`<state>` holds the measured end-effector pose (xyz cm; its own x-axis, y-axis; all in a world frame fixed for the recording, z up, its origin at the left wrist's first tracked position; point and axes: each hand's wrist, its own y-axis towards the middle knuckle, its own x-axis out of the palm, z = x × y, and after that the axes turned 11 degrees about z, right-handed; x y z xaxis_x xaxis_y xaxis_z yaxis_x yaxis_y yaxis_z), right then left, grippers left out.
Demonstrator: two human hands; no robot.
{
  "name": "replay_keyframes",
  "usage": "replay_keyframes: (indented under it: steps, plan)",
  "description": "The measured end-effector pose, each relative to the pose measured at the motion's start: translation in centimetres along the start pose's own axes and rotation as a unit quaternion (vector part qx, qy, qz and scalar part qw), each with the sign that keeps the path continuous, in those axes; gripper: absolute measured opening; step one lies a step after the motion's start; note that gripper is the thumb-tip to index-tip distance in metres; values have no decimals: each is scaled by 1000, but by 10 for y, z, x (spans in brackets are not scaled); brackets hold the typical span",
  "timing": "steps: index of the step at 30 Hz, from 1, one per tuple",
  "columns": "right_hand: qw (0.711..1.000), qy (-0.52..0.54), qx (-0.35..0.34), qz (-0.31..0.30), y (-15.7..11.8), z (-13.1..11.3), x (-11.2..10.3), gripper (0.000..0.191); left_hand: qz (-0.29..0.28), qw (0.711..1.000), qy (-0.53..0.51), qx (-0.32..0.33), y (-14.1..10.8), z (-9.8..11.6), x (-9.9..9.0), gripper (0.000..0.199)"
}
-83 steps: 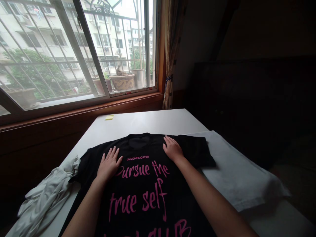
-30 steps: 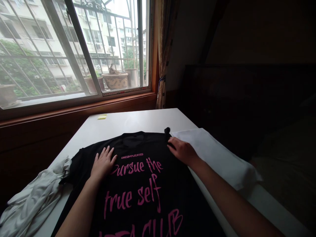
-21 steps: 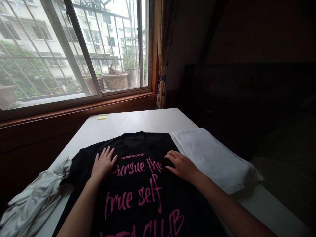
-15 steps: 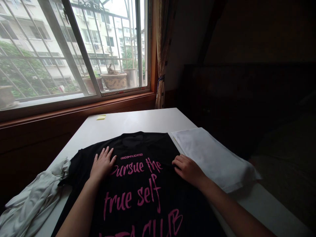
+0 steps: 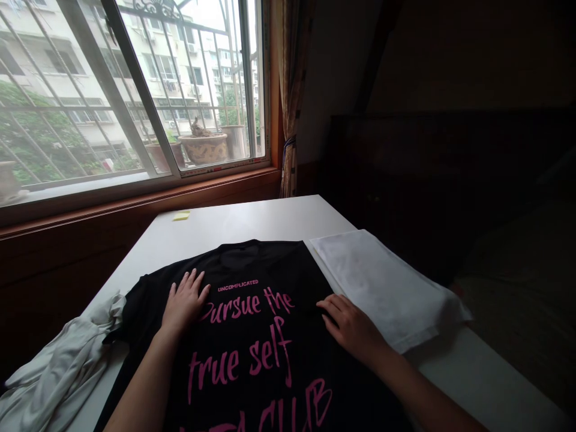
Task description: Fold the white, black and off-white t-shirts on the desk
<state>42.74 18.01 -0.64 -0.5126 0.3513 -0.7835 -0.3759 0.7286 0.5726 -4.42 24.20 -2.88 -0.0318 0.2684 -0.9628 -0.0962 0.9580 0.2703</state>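
Observation:
A black T-shirt (image 5: 252, 336) with pink lettering lies spread out, collar at the far end, on a white table (image 5: 243, 219). My left hand (image 5: 185, 300) rests flat on the shirt's left chest, fingers apart, just left of the lettering. On the right edge of the shirt lies my right hand (image 5: 348, 324), its fingers loosely stretched over the black cloth and slightly apart. The shirt's left sleeve is spread outward; on the right side no sleeve shows sticking out. The shirt's lower end runs out of view.
A folded white cloth (image 5: 382, 282) lies right of the shirt. Crumpled pale grey fabric (image 5: 67, 354) hangs at the table's left edge. A yellow sticky note (image 5: 181, 215) is near the far left corner. Beyond are a barred window (image 5: 135, 90) and a curtain (image 5: 290, 120).
My right hand has slid a little down and to the right along the shirt's edge, its fingers loosening. My left hand stays in place on the cloth. The view has shifted slightly.

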Motion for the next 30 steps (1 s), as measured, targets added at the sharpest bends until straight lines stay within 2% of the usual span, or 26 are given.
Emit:
replay_keyframes:
  steps: [6,8,11,13,15,18,21,25,30]
  plan:
    - [1000,-26,-3,-9,-14,-2,-11,25,7,1000,0,-1,0,0,2,64]
    - [1000,-29,0,1,-10,-4,-12,23,7,1000,0,-2,0,0,2,64]
    - [999,-28,8,34,11,-3,-7,28,7,1000,-2,-1,0,0,2,63]
    - [998,-36,14,42,33,0,4,34,6,1000,-2,-1,0,1,1,63]
    - [998,-56,26,26,57,4,22,42,2,1000,-1,0,1,1,-1,62]
    - [994,-83,61,-31,90,8,55,56,-4,1000,-3,-3,0,2,-3,62]
    - [987,-84,98,-92,112,8,85,66,-2,1000,-4,-4,-1,4,-6,62]
    - [980,-88,136,-117,121,9,106,68,3,1000,-1,0,-2,4,-6,61]
    - [981,-87,130,-111,118,14,110,69,4,1000,0,4,-3,5,-6,61]
